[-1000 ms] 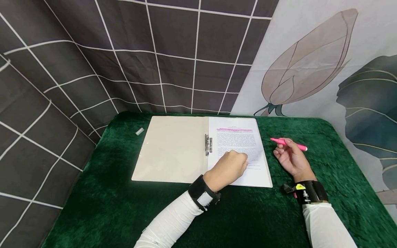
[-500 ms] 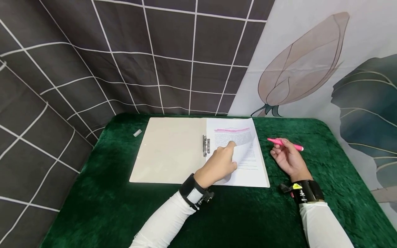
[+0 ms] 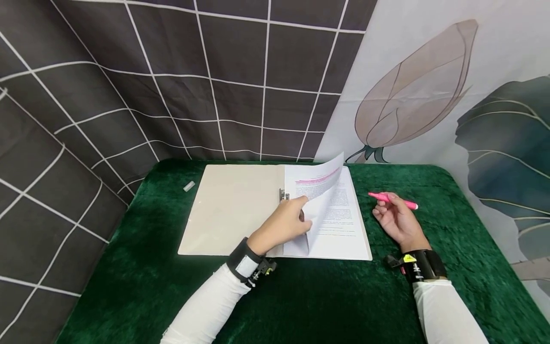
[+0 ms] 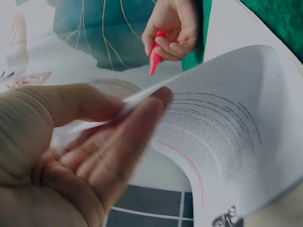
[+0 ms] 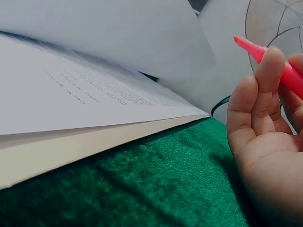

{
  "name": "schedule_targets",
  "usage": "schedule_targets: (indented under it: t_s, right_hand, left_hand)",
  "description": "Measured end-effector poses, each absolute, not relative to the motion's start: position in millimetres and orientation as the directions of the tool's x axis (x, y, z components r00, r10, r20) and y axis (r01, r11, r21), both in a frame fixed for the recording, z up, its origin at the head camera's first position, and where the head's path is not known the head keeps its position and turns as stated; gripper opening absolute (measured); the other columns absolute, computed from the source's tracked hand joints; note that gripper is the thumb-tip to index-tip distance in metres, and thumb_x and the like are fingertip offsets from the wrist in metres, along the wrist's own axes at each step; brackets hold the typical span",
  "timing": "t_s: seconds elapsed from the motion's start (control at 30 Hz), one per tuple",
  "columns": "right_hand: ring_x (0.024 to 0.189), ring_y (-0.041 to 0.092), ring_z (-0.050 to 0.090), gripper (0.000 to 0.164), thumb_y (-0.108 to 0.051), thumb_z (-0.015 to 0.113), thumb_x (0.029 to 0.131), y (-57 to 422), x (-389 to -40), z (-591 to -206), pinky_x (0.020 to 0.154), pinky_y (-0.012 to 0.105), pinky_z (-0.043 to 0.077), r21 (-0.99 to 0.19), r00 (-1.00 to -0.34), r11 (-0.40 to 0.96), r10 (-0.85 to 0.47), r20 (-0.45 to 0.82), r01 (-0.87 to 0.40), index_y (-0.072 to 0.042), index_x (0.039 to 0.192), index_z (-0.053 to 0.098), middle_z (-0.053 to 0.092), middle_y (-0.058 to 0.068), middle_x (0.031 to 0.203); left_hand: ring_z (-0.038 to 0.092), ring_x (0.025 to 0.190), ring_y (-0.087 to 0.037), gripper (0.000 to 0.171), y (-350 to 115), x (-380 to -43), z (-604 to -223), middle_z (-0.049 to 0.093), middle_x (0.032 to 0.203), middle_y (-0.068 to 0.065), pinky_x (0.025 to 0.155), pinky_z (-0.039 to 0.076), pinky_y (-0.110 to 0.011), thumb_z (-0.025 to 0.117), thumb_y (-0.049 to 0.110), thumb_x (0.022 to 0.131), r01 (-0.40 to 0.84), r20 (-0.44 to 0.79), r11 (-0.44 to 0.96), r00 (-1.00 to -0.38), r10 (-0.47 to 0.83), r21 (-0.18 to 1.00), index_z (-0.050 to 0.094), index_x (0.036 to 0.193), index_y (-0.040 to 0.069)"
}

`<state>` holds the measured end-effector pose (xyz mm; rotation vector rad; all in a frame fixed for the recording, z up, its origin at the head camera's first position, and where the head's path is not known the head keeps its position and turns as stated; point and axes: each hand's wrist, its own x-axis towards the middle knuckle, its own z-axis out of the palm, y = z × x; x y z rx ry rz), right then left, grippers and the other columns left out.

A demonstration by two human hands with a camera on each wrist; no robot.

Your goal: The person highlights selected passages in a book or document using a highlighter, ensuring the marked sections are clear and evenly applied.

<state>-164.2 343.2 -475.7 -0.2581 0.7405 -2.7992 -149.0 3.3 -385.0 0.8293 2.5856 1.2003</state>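
My left hand (image 3: 281, 222) pinches the top sheet of paper (image 4: 222, 94) between thumb and fingers. That sheet curls up and leftward, printed with text and a pink highlighted line near its top. Beneath it lies another printed page (image 3: 341, 224), flat in the right half of an open cream folder (image 3: 236, 210). The metal clip (image 3: 282, 195) at the folder's spine is partly covered by my left hand. To the right of the folder, my right hand (image 3: 399, 220) lies palm up and holds an uncapped pink highlighter (image 5: 293, 78), its tip pointing left.
A small white piece (image 3: 189, 186), perhaps an eraser, lies left of the folder. Green plush cloth (image 3: 142, 272) covers the table. Behind it hang a dark grid-patterned curtain (image 3: 240, 62) and a pale one with leaf shapes.
My left hand has moved left across the page, lifting the top sheet's right side and bending it over toward the spine. The right hand keeps its hold on the highlighter.
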Motion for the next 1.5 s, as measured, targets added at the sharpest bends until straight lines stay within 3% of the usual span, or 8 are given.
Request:
schedule_targets:
  t_s: [0.17,0.3,0.6,0.83,1.0,1.5]
  right_hand:
    - [0.071,0.027,0.059,0.043,-0.012,0.024,0.109,343.4,-165.0,-475.8,0.075,0.038,0.052,-0.506,-0.956,-0.843,-0.271,0.111,0.181,0.005,0.102,0.063,0.071,0.019,0.086]
    - [0.071,0.028,0.06,0.043,-0.012,0.024,0.108,343.3,-164.5,-475.5,0.075,0.038,0.052,-0.507,-0.957,-0.842,-0.271,0.099,0.185,0.005,0.101,0.063,0.071,0.019,0.086]
    - [0.071,0.028,0.059,0.043,-0.012,0.024,0.109,343.8,-165.0,-476.1,0.075,0.038,0.052,-0.509,-0.957,-0.841,-0.272,0.103,0.184,0.005,0.102,0.063,0.07,0.019,0.086]
    - [0.071,0.027,0.059,0.04,-0.012,0.027,0.108,343.9,-166.5,-475.3,0.075,0.038,0.052,-0.515,-0.958,-0.838,-0.269,0.104,0.179,0.005,0.101,0.063,0.071,0.018,0.087]
    - [0.07,0.027,0.059,0.04,-0.012,0.028,0.108,344.2,-165.7,-476.0,0.074,0.037,0.052,-0.524,-0.961,-0.832,-0.263,0.087,0.181,0.004,0.099,0.063,0.071,0.018,0.086]
    - [0.071,0.026,0.06,0.041,-0.012,0.027,0.108,343.8,-164.5,-475.2,0.075,0.037,0.053,-0.536,-0.963,-0.824,-0.261,0.07,0.184,0.002,0.099,0.064,0.072,0.016,0.086]
  left_hand:
    - [0.068,0.054,-0.012,0.028,-10.2,-151.3,-386.8,0.066,0.067,-0.004,0.047,0.047,-0.019,0.066,0.008,0.087,0.348,0.049,0.489,-0.85,0.525,0.8,0.059,0.114,0.003]
    - [0.07,0.058,-0.018,0.016,-18.1,-150.9,-388.6,0.072,0.073,-0.006,0.05,0.05,-0.023,0.063,0.012,0.091,0.314,0.062,0.437,-0.863,0.501,0.843,0.058,0.106,0.005]
    - [0.068,0.06,-0.011,0.023,-34.5,-146.7,-391.8,0.072,0.077,-0.006,0.053,0.053,-0.025,0.055,0.018,0.099,0.327,0.15,0.374,-0.89,0.431,0.868,0.061,0.118,0.006]
    - [0.068,0.06,-0.018,0.014,-49.8,-148.2,-402.2,0.072,0.078,-0.005,0.049,0.046,-0.027,0.062,0.016,0.094,0.311,0.18,0.395,-0.925,0.336,0.864,0.066,0.104,0.008]
    - [0.069,0.061,-0.022,0.004,-64.1,-149.1,-408.8,0.071,0.074,-0.003,0.051,0.05,-0.029,0.066,0.012,0.09,0.249,0.129,0.424,-0.948,0.29,0.871,0.065,0.093,0.011]
    - [0.068,0.058,-0.018,0.018,-113.3,-139.5,-418.6,0.072,0.067,-0.008,0.057,0.05,-0.032,0.073,0.01,0.083,0.086,-0.06,0.502,-0.961,0.27,0.861,0.063,0.096,0.002]
